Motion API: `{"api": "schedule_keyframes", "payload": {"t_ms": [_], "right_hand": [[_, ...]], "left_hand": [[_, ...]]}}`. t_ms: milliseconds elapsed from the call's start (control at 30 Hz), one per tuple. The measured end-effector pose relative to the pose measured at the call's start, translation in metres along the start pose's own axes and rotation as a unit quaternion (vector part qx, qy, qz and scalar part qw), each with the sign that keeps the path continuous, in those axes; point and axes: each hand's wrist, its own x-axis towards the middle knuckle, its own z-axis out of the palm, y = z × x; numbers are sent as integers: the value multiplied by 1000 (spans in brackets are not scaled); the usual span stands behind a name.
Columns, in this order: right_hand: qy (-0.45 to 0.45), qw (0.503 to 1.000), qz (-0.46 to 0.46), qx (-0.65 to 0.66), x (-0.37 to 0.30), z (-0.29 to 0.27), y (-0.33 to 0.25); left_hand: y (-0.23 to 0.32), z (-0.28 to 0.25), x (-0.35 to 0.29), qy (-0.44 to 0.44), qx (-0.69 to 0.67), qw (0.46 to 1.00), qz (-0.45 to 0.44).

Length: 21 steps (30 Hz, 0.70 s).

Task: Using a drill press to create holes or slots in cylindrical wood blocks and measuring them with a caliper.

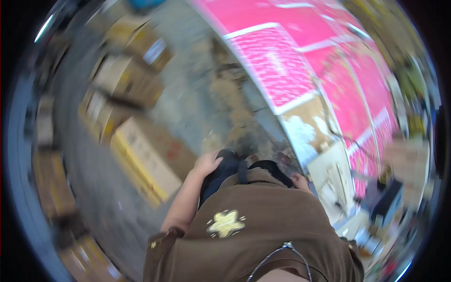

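Note:
My left hand (207, 164) hangs beside my dark trousers (224, 164), its fingers loosely apart against the thigh. I see nothing held in it. On the other side of my waist, my right hand (299, 181) shows only in part, near the white board (332, 176) at the pink table's edge. Blur and my brown shirt (263, 211) hide most of its fingers, so I cannot make out their pose. Nearest my left arm stands a long cardboard box (149, 160) with yellow tape along its edge.
A long table (324, 61) covered in pink sheets and white strips runs along the right. A dark blue boxy device (387, 202) sits near its close end. More cardboard boxes (124, 80) line the left side. Brown stains or debris (239, 113) mark the grey floor (188, 89).

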Motion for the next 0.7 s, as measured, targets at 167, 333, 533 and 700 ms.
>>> {"api": "schedule_keyframes", "payload": {"t_ms": [167,333,533,700], "right_hand": [[64,990,118,38,-51,39,23],[197,928,283,141,-122,87,24],[204,852,424,229,-171,175,3],[213,811,454,301,-190,258,3]], "left_hand": [[17,-24,90,-127,169,974,84],[65,-38,168,-242,247,909,234],[153,-27,214,-273,231,859,367],[191,5,208,-320,254,792,454]]}}
